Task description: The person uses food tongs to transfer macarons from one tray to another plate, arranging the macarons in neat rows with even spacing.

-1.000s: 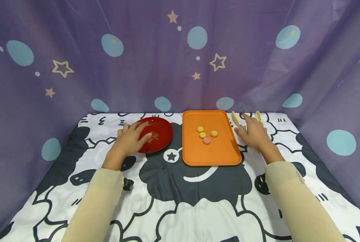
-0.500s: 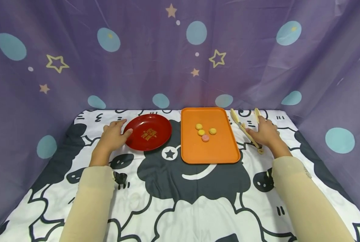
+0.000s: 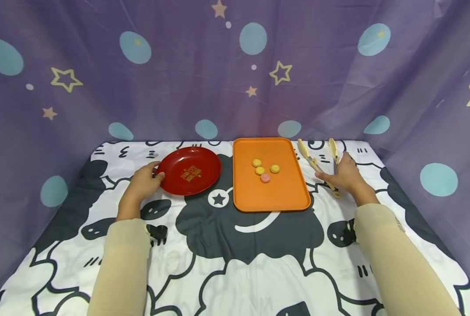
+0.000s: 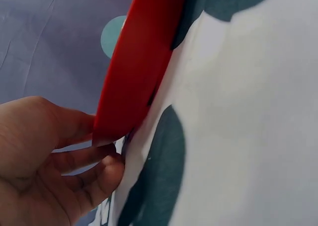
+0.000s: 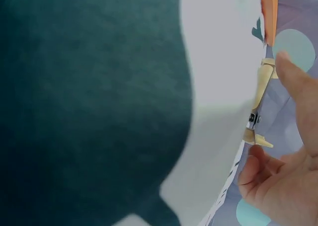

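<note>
My left hand (image 3: 142, 182) pinches the left rim of a red plate (image 3: 171, 169) with gold lettering. In the left wrist view the thumb lies on the plate's rim (image 4: 134, 72) and the fingers curl beneath it. At the right, a pair of pale yellow tongs (image 3: 304, 149) lies spread on the cloth. My right hand (image 3: 347, 177) is around the tongs' near part, thumb held apart from the fingers. The right wrist view has the tongs (image 5: 263, 84) between thumb and fingers, with no firm grip visible; whether a fingertip touches them is unclear.
Between the plate and the tongs lies an orange tray (image 3: 272, 199). It bears several small yellow macaron-like pieces (image 3: 274, 169) and a pink one (image 3: 265, 177). A sheep-patterned cloth (image 3: 254, 281) covers the table, and a purple curtain (image 3: 195, 79) hangs behind it.
My left hand has moved left from over the plate to its left rim and taken hold there. The right hand has shifted slightly right, uncovering more of the tongs.
</note>
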`<action>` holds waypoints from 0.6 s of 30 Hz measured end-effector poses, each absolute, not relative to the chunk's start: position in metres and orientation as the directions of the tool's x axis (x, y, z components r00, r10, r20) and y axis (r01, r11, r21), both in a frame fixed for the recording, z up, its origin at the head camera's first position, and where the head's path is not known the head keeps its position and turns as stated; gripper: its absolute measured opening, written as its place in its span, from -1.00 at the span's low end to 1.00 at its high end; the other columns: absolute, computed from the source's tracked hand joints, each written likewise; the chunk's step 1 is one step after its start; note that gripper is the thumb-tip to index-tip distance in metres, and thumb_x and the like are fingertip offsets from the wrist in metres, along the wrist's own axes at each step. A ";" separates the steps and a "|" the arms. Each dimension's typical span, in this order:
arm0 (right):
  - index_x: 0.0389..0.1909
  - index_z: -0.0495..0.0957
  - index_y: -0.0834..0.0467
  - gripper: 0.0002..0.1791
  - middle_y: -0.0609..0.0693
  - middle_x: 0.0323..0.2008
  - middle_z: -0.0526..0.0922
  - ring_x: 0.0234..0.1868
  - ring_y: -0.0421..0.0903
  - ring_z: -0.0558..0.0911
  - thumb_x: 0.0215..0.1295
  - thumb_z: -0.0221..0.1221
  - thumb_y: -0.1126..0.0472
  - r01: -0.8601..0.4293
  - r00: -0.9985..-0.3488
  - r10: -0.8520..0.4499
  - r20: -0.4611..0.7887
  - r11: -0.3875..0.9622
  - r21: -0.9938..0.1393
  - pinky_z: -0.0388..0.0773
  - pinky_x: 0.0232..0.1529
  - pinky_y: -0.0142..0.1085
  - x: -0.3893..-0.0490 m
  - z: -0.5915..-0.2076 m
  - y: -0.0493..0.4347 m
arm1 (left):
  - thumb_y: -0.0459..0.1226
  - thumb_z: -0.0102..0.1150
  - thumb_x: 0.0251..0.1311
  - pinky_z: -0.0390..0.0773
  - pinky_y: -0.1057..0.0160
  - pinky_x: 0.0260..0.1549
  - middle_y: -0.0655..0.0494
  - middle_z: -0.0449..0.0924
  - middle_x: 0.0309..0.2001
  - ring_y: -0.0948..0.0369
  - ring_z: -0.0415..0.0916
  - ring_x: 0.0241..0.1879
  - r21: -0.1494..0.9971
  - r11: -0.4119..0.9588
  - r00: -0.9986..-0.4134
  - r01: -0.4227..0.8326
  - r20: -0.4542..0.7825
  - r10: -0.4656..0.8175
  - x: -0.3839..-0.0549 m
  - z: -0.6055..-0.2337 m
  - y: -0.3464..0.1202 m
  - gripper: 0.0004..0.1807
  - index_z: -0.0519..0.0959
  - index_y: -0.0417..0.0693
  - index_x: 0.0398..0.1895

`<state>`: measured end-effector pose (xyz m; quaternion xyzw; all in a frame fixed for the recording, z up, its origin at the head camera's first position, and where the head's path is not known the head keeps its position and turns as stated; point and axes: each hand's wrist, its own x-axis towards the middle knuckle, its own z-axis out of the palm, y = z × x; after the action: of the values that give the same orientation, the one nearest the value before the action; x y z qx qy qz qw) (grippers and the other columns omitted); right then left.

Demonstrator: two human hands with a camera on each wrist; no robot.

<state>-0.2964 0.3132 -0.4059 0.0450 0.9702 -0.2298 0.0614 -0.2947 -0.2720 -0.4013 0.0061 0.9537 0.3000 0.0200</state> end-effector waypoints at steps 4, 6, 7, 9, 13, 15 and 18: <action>0.44 -0.26 0.67 0.37 0.66 0.35 0.07 0.37 0.50 0.20 0.22 0.34 -0.29 0.116 -0.989 0.061 -0.134 0.886 -0.449 0.17 0.43 0.29 -0.296 -0.407 0.314 | -0.27 -0.11 0.53 0.57 -0.14 0.12 -0.43 0.42 0.27 -0.23 0.53 0.10 0.642 0.766 -1.000 -0.025 -0.018 -0.018 -0.293 -0.408 -0.274 -0.40 0.17 -0.36 0.54; 0.39 -0.11 0.70 0.30 0.65 0.27 0.17 0.29 0.47 0.30 0.23 0.33 -0.29 0.105 -0.989 0.048 -0.138 0.891 -0.442 0.24 0.38 0.29 -0.295 -0.408 0.315 | -0.29 -0.12 0.53 0.67 0.02 -0.04 -0.42 0.43 0.26 -0.17 0.61 -0.01 0.673 0.739 -1.000 -0.028 -0.012 -0.027 -0.293 -0.410 -0.277 -0.41 0.17 -0.36 0.53; 0.37 -0.05 0.70 0.26 0.63 0.23 0.23 0.24 0.44 0.35 0.23 0.33 -0.28 0.102 -0.989 0.045 -0.140 0.893 -0.438 0.29 0.35 0.28 -0.295 -0.408 0.316 | -0.30 -0.12 0.52 0.69 0.11 -0.13 -0.42 0.43 0.25 -0.13 0.64 -0.07 0.686 0.727 -1.000 -0.029 -0.010 -0.030 -0.293 -0.411 -0.277 -0.41 0.18 -0.37 0.53; 0.28 0.09 0.69 0.17 0.58 0.12 0.33 0.09 0.37 0.42 0.23 0.33 -0.28 0.098 -0.989 0.040 -0.140 0.894 -0.438 0.40 0.23 0.25 -0.294 -0.409 0.317 | -0.32 -0.11 0.51 0.69 0.27 -0.28 -0.41 0.44 0.25 -0.01 0.66 -0.18 0.709 0.704 -0.999 -0.037 -0.015 -0.037 -0.293 -0.412 -0.278 -0.42 0.19 -0.36 0.52; 0.10 0.26 0.63 0.00 0.45 -0.09 0.43 -0.14 0.24 0.45 0.22 0.36 -0.25 0.096 -0.991 0.044 -0.128 0.895 -0.435 0.49 -0.05 0.12 -0.292 -0.412 0.318 | -0.35 -0.09 0.51 0.68 0.39 -0.43 -0.41 0.40 0.28 0.21 0.63 -0.37 0.778 0.624 -0.997 -0.077 -0.057 -0.051 -0.293 -0.412 -0.277 -0.41 0.17 -0.32 0.55; 0.06 0.31 0.60 -0.06 0.43 -0.12 0.44 -0.16 0.23 0.45 0.23 0.36 -0.24 0.099 -0.991 0.049 -0.127 0.898 -0.428 0.48 -0.09 0.10 -0.292 -0.414 0.318 | -0.36 -0.09 0.52 0.69 0.37 -0.43 -0.40 0.39 0.29 0.26 0.61 -0.41 0.799 0.594 -0.996 -0.094 -0.074 -0.057 -0.293 -0.412 -0.277 -0.41 0.17 -0.29 0.56; 0.08 0.33 0.61 -0.07 0.46 -0.07 0.44 -0.12 0.25 0.44 0.26 0.34 -0.22 0.115 -0.989 0.064 -0.136 0.905 -0.409 0.48 -0.02 0.14 -0.293 -0.416 0.316 | -0.36 -0.10 0.52 0.71 0.34 -0.42 -0.40 0.39 0.29 0.25 0.62 -0.43 0.812 0.575 -0.995 -0.099 -0.082 -0.056 -0.292 -0.412 -0.277 -0.41 0.16 -0.27 0.57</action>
<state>-0.2926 0.3160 -0.4159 0.0457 0.9742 -0.2126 0.0599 -0.2918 -0.2766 -0.4122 -0.0439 0.8871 0.4590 0.0234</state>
